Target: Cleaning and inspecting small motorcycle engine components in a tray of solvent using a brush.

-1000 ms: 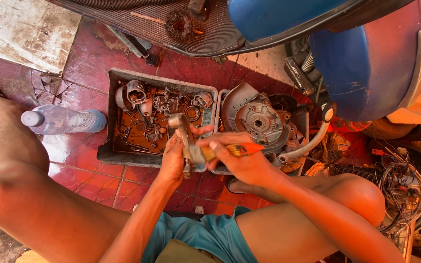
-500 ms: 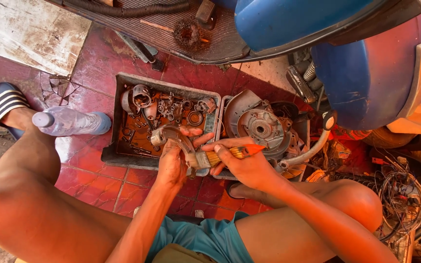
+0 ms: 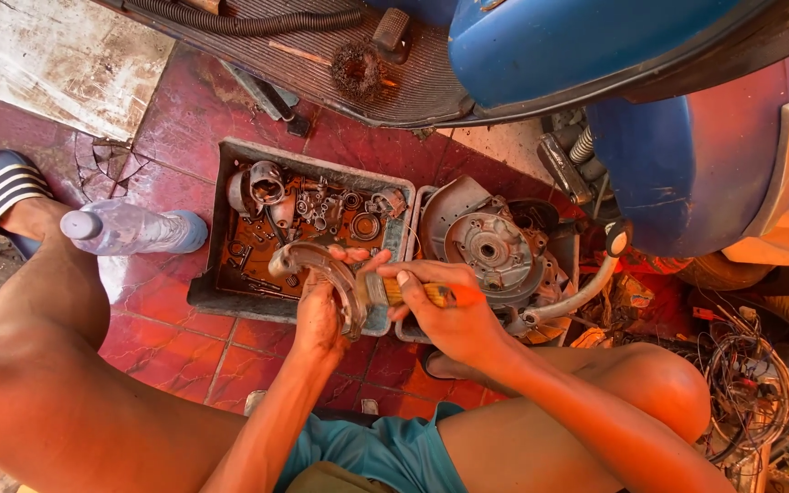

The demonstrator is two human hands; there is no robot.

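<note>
Above the tray (image 3: 216, 288) of rusty parts, both hands work a curved brake shoe (image 3: 321, 269).
Its lower end hides behind the left hand (image 3: 321, 315), fingers wrapped round it; the right hand (image 3: 454, 315) grips a yellow-handled brush (image 3: 404, 292), bristles indistinct against the shoe.

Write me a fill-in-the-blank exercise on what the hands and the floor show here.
1. The left hand holds a curved metal part over the ____ full of small parts.
2. The right hand holds a brush with a ____ handle against that part.
3. A clear plastic ____ lies on the red tiles beside the left foot.
4. The scooter above the parts is ____.

Missing words: tray; yellow; bottle; blue
</note>
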